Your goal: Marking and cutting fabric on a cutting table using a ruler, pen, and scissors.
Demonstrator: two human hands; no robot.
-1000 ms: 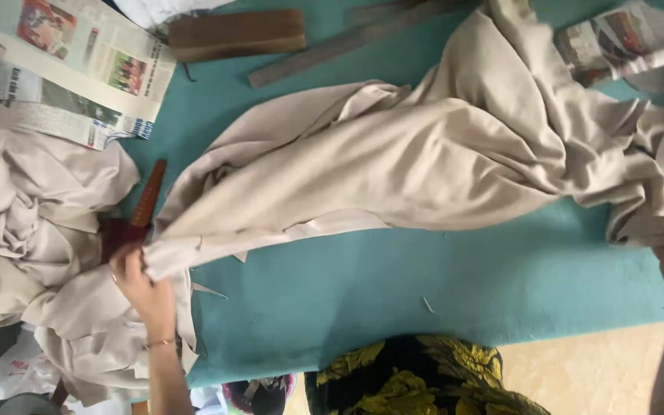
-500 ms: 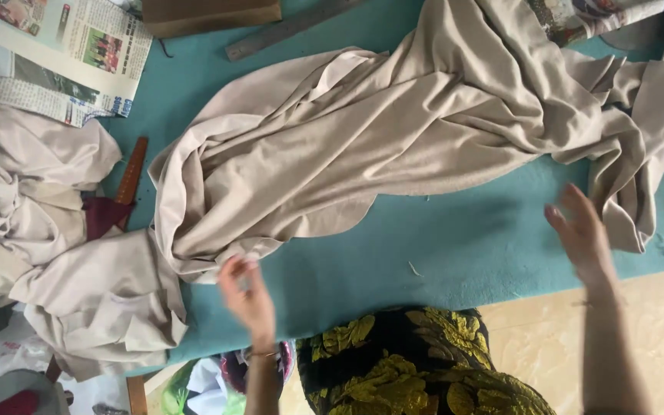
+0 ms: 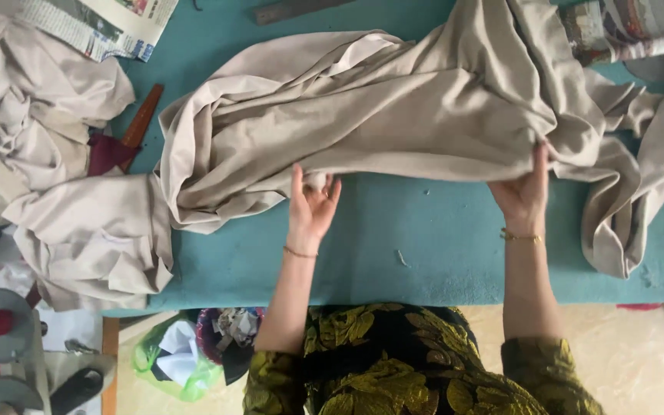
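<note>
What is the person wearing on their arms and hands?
Both forearms are bare. The left hand has a thin beaded bracelet at the wrist; the right hand has a thin gold-coloured bracelet. The sleeves are dark with a yellow-green leafy pattern.

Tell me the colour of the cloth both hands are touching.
Plain beige; the cloth has no pattern, seen clearly in the head view, lying on a teal table.

Left hand (image 3: pixel 310 206): palm up, fingers spread and slightly curled, tips pointing away from the body, forearm extended forward, thin bracelet at the wrist. Right hand (image 3: pixel 526 192): fingers reaching forward and pinched closed at the tips, forearm nearly straight, bracelet at the wrist.
</note>
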